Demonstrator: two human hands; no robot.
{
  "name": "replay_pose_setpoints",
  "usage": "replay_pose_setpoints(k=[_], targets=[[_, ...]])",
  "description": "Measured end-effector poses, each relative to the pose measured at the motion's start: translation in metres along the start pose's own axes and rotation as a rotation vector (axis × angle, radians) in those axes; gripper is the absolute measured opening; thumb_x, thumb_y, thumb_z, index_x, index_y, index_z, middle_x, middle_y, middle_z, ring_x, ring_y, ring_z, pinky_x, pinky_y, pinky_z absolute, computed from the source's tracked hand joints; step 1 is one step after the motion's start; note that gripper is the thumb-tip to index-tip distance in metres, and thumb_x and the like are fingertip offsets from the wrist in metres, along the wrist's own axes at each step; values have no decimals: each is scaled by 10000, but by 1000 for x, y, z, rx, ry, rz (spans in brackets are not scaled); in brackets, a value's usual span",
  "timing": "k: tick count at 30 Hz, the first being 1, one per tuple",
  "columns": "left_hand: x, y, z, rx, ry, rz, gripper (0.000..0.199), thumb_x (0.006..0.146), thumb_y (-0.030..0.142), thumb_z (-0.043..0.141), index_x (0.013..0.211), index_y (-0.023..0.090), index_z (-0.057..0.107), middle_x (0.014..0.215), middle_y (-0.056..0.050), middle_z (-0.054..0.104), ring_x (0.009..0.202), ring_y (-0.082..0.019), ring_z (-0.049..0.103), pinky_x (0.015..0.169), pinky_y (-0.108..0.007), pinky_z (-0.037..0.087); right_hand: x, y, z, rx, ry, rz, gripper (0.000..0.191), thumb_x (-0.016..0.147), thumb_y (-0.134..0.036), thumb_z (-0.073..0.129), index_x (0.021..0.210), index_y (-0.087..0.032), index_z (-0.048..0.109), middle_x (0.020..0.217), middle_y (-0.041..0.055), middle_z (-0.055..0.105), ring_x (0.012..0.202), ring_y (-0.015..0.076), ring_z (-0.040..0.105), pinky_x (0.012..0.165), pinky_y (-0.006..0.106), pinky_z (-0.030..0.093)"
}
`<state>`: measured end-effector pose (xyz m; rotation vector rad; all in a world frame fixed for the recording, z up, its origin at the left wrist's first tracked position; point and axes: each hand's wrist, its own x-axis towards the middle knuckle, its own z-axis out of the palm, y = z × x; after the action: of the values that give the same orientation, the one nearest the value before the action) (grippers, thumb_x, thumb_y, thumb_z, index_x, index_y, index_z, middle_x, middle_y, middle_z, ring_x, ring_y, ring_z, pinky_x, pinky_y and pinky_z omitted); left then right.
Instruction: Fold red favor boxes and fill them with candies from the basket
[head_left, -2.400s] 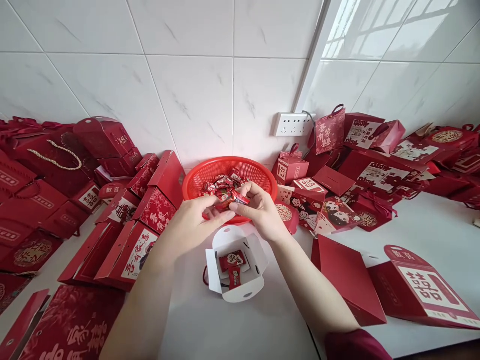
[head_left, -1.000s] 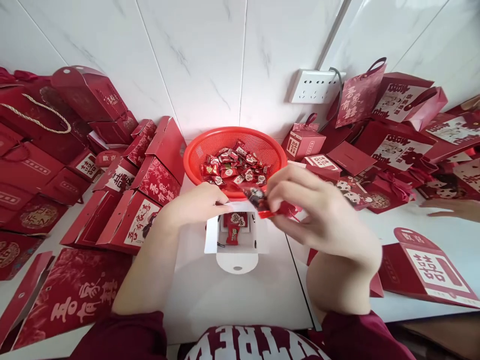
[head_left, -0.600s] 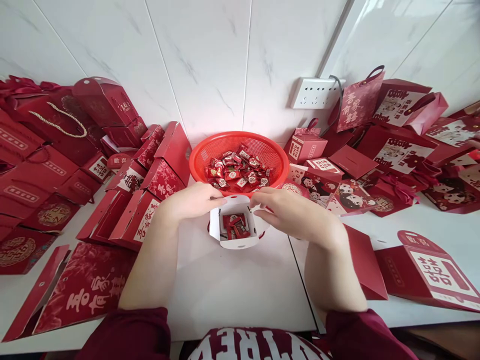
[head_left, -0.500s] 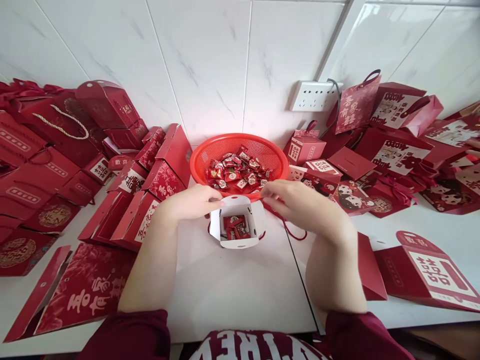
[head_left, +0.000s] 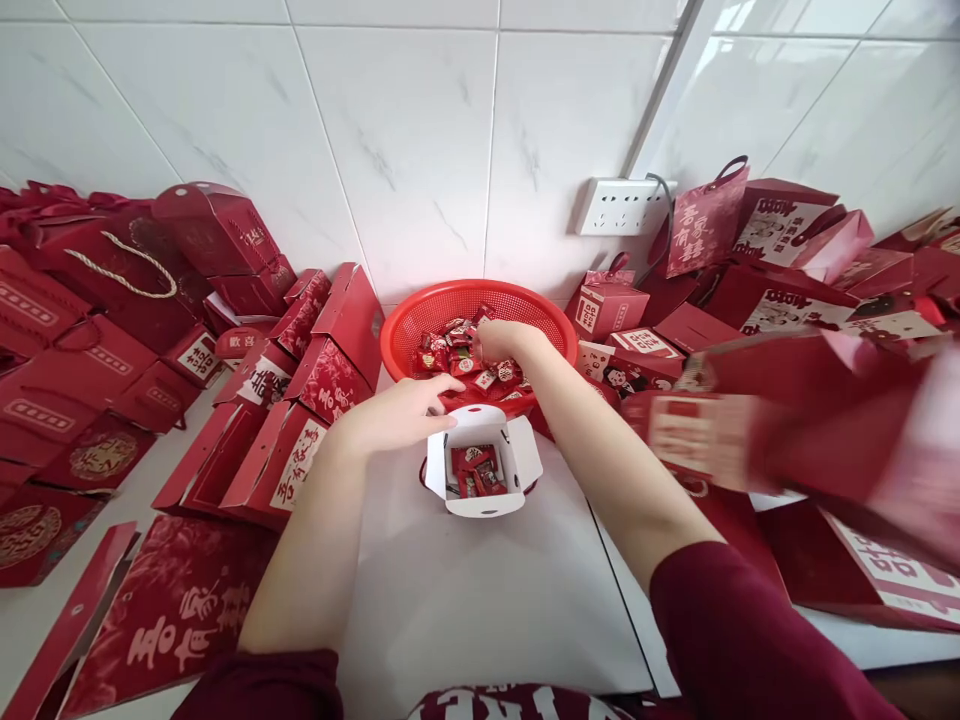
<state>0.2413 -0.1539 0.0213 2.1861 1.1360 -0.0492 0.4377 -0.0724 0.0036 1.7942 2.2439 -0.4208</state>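
A small paper box (head_left: 486, 505), white inside with its flaps spread, stands open on the table with several red-wrapped candies (head_left: 478, 472) in it. My left hand (head_left: 409, 412) is at the box's back left corner, thumb and fingers apart, a fingertip touching the edge. Behind the box sits a red plastic basket (head_left: 409, 305) of wrapped candies (head_left: 450, 350). My right hand (head_left: 504, 342) reaches down into this basket from the right. Its fingers are hidden among the candies, so their grip does not show.
Red gift boxes (head_left: 330, 375) crowd the left side, with a flat red box (head_left: 176, 600) at front left. More boxes and bags (head_left: 780, 225) pile up on the right. A motion-blurred red box (head_left: 705, 435) hangs over the right side. A power strip (head_left: 622, 207) is on the tiled wall.
My right hand has left the box's flap and moved into the basket. My left hand stays by the box, fingers more apart. A blurred red box has come in from the right.
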Motion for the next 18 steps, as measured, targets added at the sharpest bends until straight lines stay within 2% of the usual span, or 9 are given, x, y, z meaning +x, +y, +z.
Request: replay_pose_setpoints(k=[2,5,8,11,18], targets=[[3,0,0,29,-19,-8,527,890,438,487,1373,229,476,1142,-77,679,999,-224,627,817,-285,437,14,-2,-2,-36,-11,-9,238,925,-296,608,1092,-128,628,1093,82,643,957,192,633,845,396,534],[6,2,1,61,-23,18,432,916,431,421,1224,197,614,1036,-77,704,913,-228,635,752,-282,435,32,-4,2,-60,27,-60,271,932,-304,598,1147,-139,608,1166,95,612,1026,212,612,886,416,518],[8,4,1,31,-14,60,367,915,408,413,1036,207,696,983,-58,713,863,-216,636,719,-270,430,48,-6,13,-68,62,-96,290,940,-312,586,1179,-147,594,1201,102,595,1045,216,602,895,418,514],[9,2,0,-2,1,77,341,904,390,427,942,207,713,947,-48,719,839,-210,632,707,-264,430,61,-6,25,-72,45,-93,287,935,-317,593,1160,-139,601,1174,96,609,1019,211,613,878,418,522],[14,-2,-3,-38,-16,84,329,879,376,456,990,226,728,939,-39,722,843,-210,622,722,-266,434,71,-5,35,-42,98,-102,369,934,-341,590,1250,-153,552,1264,110,559,1083,238,585,906,451,506]])
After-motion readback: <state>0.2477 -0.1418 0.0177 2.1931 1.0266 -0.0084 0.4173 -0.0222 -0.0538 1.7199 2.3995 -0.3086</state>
